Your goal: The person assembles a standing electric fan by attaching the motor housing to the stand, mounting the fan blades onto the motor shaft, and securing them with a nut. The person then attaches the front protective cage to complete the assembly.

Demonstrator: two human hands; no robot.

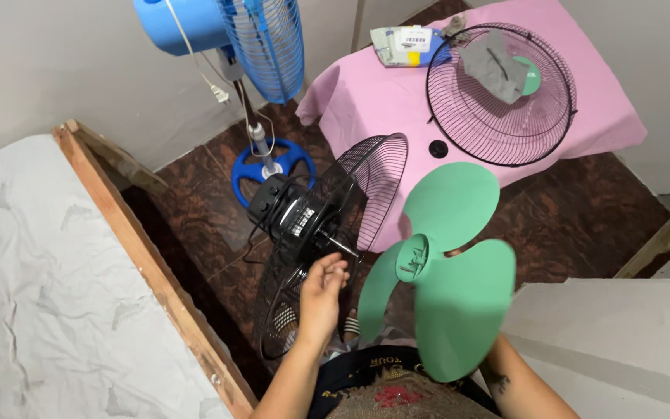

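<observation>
While raised before the black rear fan guard, left hand loosely curled, fingertips near motor shaft, gripping nothing. Right hand hidden behind green fan blade, held up beside guard; grip cannot be made out. Forearm cut off.

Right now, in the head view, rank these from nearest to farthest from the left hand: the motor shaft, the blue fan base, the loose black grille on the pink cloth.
1. Motor shaft: just above the left hand, at its fingertips, in the black fan's rear grille.
2. Blue fan base: on the floor, farther up and a little left.
3. Loose black grille: farthest, up right on the pink cloth.
</observation>
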